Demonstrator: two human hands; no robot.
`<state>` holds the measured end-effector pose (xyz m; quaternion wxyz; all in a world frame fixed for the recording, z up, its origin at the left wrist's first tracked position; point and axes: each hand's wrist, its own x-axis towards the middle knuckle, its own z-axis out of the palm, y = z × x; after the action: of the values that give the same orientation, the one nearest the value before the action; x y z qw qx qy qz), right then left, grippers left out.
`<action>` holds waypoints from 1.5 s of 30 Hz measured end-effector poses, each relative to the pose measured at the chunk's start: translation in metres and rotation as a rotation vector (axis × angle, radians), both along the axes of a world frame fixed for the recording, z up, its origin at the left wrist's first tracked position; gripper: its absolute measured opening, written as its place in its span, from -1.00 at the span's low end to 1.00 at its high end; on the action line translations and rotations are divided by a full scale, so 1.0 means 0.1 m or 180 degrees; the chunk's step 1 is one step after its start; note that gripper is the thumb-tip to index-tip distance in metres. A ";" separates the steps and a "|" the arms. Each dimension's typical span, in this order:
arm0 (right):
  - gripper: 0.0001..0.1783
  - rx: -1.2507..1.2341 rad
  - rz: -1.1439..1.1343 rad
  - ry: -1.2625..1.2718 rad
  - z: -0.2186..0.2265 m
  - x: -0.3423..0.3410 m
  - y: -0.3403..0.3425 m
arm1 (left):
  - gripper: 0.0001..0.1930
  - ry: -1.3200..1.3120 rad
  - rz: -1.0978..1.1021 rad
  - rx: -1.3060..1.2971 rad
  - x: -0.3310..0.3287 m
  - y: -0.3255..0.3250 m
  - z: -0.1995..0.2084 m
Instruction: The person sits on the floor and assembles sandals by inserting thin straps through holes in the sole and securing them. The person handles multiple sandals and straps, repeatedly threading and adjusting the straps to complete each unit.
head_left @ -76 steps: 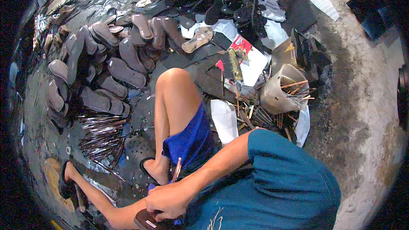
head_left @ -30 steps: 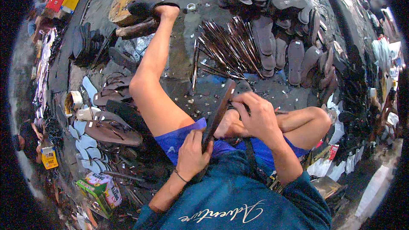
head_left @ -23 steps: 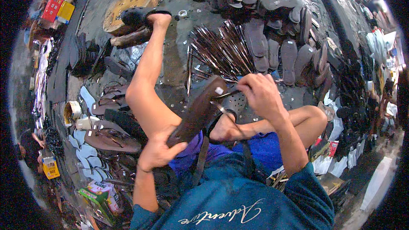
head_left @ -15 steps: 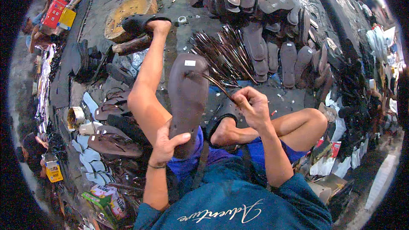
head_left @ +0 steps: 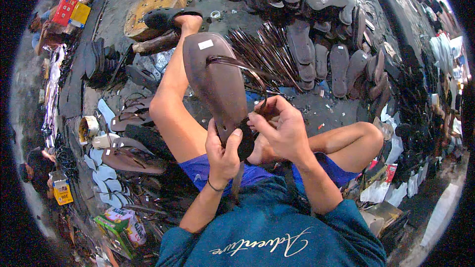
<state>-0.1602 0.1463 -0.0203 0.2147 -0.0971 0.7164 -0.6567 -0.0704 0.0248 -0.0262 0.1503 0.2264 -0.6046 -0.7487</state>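
Note:
A dark brown sandal sole (head_left: pixel 217 86) with a small white label near its toe end stands tilted over my lap. My left hand (head_left: pixel 223 154) grips its heel end, thumb on the top face. A dark strap (head_left: pixel 232 63) comes out of the sole near the toe and runs toward my right hand (head_left: pixel 283 127). The right fingers are pinched on the strap close to the sole's right edge, beside the heel part. The very tip of the strap is hidden by those fingers.
Ahead lies a fan of dark straps (head_left: pixel 267 54). Many brown soles (head_left: pixel 339 69) stand and lie at the far right. A round wooden block (head_left: pixel 154 10) sits far left, near my foot. Strapped sandals (head_left: pixel 131 158) lie at left, above a colourful box (head_left: pixel 121 230).
My right hand has brought the strap down and inward to the sole's right edge. The sole has risen and tilted left at the toe; my left hand has shifted right with it.

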 end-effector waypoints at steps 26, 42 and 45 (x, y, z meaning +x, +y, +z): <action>-0.77 0.0665 0.0178 0.1595 -0.10 0.16 0.09 | -0.62 -0.0056 -0.0025 -0.0481 0.12 0.06 -0.17; -0.77 0.0962 0.0420 0.1947 -0.17 0.11 0.07 | -0.66 -0.0392 -0.0343 -0.0585 0.08 -0.02 -0.05; -0.76 0.0608 0.0746 0.1296 -0.25 0.00 0.15 | -0.65 -0.0295 -0.0345 -0.0106 0.13 -0.01 -0.13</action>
<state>-0.1598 0.1614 -0.0450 0.1489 -0.2891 0.7875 -0.5236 -0.0576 0.0239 -0.0390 0.0852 0.2252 -0.6346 -0.7344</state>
